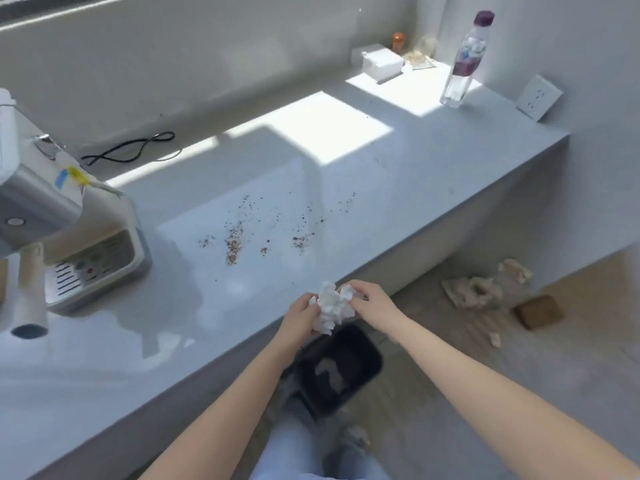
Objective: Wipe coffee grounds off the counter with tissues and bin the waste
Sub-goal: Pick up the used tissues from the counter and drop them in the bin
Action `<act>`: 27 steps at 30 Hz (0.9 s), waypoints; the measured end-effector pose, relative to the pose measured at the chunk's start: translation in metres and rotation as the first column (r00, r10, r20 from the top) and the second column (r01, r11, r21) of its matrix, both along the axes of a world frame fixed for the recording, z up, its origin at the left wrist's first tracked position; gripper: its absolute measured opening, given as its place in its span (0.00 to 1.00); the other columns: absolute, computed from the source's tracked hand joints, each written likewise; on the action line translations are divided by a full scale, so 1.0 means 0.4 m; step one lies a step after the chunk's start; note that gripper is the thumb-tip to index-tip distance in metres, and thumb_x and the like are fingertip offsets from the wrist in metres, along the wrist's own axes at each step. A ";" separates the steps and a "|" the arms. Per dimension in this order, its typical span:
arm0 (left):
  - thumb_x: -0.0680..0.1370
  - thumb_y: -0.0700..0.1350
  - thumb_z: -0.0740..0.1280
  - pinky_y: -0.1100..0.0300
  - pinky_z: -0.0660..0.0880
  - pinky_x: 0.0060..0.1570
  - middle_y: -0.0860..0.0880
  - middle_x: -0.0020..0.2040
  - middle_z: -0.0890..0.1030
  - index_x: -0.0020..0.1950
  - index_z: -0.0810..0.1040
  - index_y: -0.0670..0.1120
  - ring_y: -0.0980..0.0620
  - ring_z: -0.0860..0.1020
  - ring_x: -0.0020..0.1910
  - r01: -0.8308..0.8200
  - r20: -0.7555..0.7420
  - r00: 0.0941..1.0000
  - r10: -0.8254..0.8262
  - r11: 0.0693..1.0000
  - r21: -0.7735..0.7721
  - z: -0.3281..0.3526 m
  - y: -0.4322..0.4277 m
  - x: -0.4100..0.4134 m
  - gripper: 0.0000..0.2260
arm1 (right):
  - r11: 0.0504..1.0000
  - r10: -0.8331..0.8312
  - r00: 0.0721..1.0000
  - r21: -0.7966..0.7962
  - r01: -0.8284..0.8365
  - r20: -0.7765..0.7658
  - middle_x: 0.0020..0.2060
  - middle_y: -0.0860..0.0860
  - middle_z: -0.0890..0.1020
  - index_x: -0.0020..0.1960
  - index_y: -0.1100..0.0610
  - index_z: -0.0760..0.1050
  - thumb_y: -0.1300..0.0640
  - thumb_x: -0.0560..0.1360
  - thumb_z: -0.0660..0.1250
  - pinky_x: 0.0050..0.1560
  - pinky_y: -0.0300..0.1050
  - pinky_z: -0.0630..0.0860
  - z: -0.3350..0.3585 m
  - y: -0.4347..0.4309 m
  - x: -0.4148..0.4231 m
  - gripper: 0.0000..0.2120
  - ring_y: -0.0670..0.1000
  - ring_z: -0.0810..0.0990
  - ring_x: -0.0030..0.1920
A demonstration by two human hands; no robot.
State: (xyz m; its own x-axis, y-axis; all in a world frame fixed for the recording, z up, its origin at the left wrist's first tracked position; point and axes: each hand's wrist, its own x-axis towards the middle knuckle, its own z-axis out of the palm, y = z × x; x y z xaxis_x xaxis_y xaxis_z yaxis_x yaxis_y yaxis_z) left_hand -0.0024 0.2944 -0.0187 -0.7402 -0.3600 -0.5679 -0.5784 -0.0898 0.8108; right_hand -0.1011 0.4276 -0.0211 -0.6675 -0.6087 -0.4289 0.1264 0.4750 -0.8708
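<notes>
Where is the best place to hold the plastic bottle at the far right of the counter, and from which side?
Probably at its clear middle: the plastic bottle stands upright and slim. Come from the front, the counter edge side, since the wall is close behind it.

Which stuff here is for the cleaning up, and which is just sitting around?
For the job: tissue wad in left hand and right hand, coffee grounds, counter, bin.
Just lying about: bottle, coffee machine, cable, white box.

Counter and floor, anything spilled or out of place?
Yes. Coffee grounds lie scattered in patches on the counter, not yet wiped. On the floor right of the bin, crumpled paper scraps lie loose instead of inside it.
</notes>
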 end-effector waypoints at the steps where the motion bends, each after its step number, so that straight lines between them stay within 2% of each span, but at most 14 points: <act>1: 0.77 0.39 0.56 0.64 0.75 0.34 0.49 0.40 0.78 0.43 0.73 0.46 0.53 0.77 0.38 0.032 0.043 0.999 -0.034 0.999 0.043 -0.019 0.010 0.009 0.08 | 1.000 -0.023 1.000 0.022 0.022 0.019 0.37 0.48 0.80 0.43 0.51 0.79 0.63 0.74 0.61 0.43 0.35 0.75 -0.022 0.028 0.011 0.11 0.43 0.76 0.38; 4: 0.76 0.40 0.56 0.60 0.76 0.41 0.49 0.39 0.79 0.44 0.72 0.46 0.52 0.79 0.38 0.097 0.167 0.979 -0.117 0.987 0.126 -0.081 0.027 0.035 0.06 | 0.990 -0.106 0.991 0.106 0.098 0.077 0.43 0.52 0.83 0.48 0.53 0.80 0.66 0.73 0.58 0.53 0.49 0.79 -0.097 0.103 0.047 0.14 0.53 0.81 0.44; 5: 0.76 0.40 0.56 0.61 0.76 0.40 0.49 0.39 0.79 0.45 0.72 0.46 0.53 0.79 0.37 0.108 0.206 0.970 -0.133 0.986 0.129 -0.104 0.031 0.044 0.05 | 0.981 -0.133 0.988 0.153 0.120 0.076 0.43 0.52 0.83 0.48 0.53 0.80 0.66 0.72 0.56 0.51 0.49 0.79 -0.119 0.123 0.060 0.16 0.55 0.82 0.45; 7: 0.76 0.42 0.56 0.64 0.77 0.38 0.50 0.40 0.79 0.47 0.71 0.47 0.56 0.79 0.36 0.126 0.290 0.944 -0.155 0.985 0.116 -0.151 0.041 0.062 0.05 | 0.955 -0.178 0.982 0.253 0.156 0.064 0.41 0.51 0.82 0.47 0.54 0.79 0.67 0.71 0.55 0.43 0.43 0.76 -0.162 0.155 0.084 0.16 0.51 0.81 0.40; 9: 0.77 0.43 0.57 0.61 0.76 0.41 0.51 0.42 0.78 0.49 0.71 0.47 0.54 0.77 0.39 0.141 0.364 0.915 -0.177 0.982 0.122 -0.190 0.054 0.084 0.05 | 0.925 -0.208 0.975 0.340 0.171 0.075 0.41 0.53 0.82 0.47 0.55 0.78 0.67 0.71 0.54 0.33 0.38 0.70 -0.200 0.174 0.105 0.16 0.46 0.79 0.35; 10: 0.76 0.44 0.57 0.61 0.75 0.40 0.50 0.41 0.77 0.48 0.70 0.46 0.54 0.76 0.38 0.153 0.384 0.902 -0.196 0.978 0.140 -0.207 0.061 0.093 0.05 | 0.916 -0.206 0.975 0.367 0.162 0.085 0.42 0.53 0.82 0.46 0.55 0.78 0.68 0.71 0.54 0.31 0.38 0.69 -0.219 0.179 0.113 0.16 0.47 0.79 0.36; 13: 0.74 0.42 0.57 0.63 0.68 0.32 0.48 0.38 0.74 0.45 0.67 0.45 0.52 0.73 0.34 0.140 0.408 0.889 -0.209 0.971 0.191 -0.251 0.076 0.110 0.02 | 0.906 -0.213 0.970 0.395 0.152 0.116 0.44 0.56 0.83 0.46 0.56 0.77 0.67 0.71 0.54 0.33 0.39 0.69 -0.266 0.172 0.127 0.15 0.57 0.82 0.45; 16: 0.76 0.41 0.56 0.61 0.68 0.33 0.44 0.43 0.73 0.47 0.68 0.43 0.48 0.72 0.38 0.072 0.422 0.896 -0.136 0.984 0.164 -0.288 0.078 0.108 0.03 | 0.903 -0.223 0.965 0.401 0.151 0.137 0.43 0.54 0.81 0.51 0.57 0.78 0.66 0.73 0.54 0.37 0.40 0.70 -0.295 0.142 0.127 0.16 0.55 0.79 0.43; 18: 0.79 0.47 0.56 0.59 0.71 0.39 0.43 0.48 0.74 0.58 0.69 0.41 0.48 0.74 0.43 0.056 0.432 0.893 -0.125 0.984 0.168 -0.306 0.078 0.106 0.13 | 0.908 -0.183 0.966 0.408 0.096 0.182 0.43 0.52 0.80 0.60 0.57 0.76 0.65 0.74 0.55 0.40 0.42 0.69 -0.309 0.121 0.122 0.18 0.53 0.76 0.43; 20: 0.80 0.54 0.54 0.51 0.71 0.59 0.44 0.63 0.74 0.72 0.60 0.45 0.45 0.74 0.60 0.077 0.471 0.871 -0.143 0.985 0.157 -0.323 0.075 0.103 0.23 | 0.915 -0.140 0.951 0.404 0.018 0.275 0.59 0.53 0.77 0.72 0.55 0.66 0.63 0.77 0.56 0.49 0.41 0.69 -0.320 0.108 0.119 0.23 0.54 0.75 0.56; 21: 0.80 0.55 0.54 0.48 0.66 0.67 0.45 0.71 0.69 0.76 0.55 0.46 0.44 0.69 0.68 0.105 0.476 0.865 -0.159 0.985 0.140 -0.327 0.073 0.101 0.26 | 0.913 -0.123 0.943 0.408 -0.014 0.308 0.67 0.54 0.72 0.75 0.54 0.60 0.62 0.78 0.57 0.56 0.42 0.68 -0.324 0.104 0.118 0.25 0.54 0.72 0.64; 22: 0.80 0.56 0.54 0.47 0.62 0.71 0.46 0.75 0.63 0.77 0.51 0.46 0.44 0.64 0.72 0.135 0.471 0.863 -0.180 0.982 0.128 -0.327 0.073 0.099 0.28 | 0.908 -0.106 0.942 0.417 -0.039 0.319 0.72 0.54 0.66 0.76 0.54 0.56 0.62 0.78 0.56 0.61 0.43 0.66 -0.328 0.101 0.118 0.27 0.55 0.68 0.68; 24: 0.80 0.57 0.54 0.49 0.58 0.73 0.47 0.77 0.58 0.77 0.48 0.46 0.45 0.59 0.75 0.193 0.450 0.864 -0.225 0.974 0.116 -0.326 0.070 0.095 0.30 | 0.898 -0.091 0.953 0.437 -0.047 0.289 0.75 0.53 0.61 0.76 0.54 0.55 0.61 0.79 0.56 0.68 0.46 0.63 -0.334 0.095 0.116 0.27 0.55 0.64 0.72; 27: 0.80 0.56 0.55 0.52 0.56 0.73 0.47 0.78 0.56 0.77 0.48 0.47 0.47 0.57 0.75 0.254 0.389 0.882 -0.265 0.964 0.080 -0.322 0.068 0.090 0.30 | 0.898 -0.111 0.972 0.439 0.008 0.208 0.75 0.53 0.62 0.75 0.54 0.58 0.59 0.79 0.56 0.71 0.48 0.62 -0.326 0.085 0.111 0.25 0.55 0.63 0.73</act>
State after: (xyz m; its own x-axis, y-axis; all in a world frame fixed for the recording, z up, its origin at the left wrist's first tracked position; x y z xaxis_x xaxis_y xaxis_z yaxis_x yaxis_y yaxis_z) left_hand 0.0338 0.3214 -0.1476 -0.5193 -0.1670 -0.8381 -0.8545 0.0890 0.5118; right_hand -0.0566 0.4615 -0.1514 -0.5525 -0.2902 -0.7814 0.3324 0.7830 -0.5258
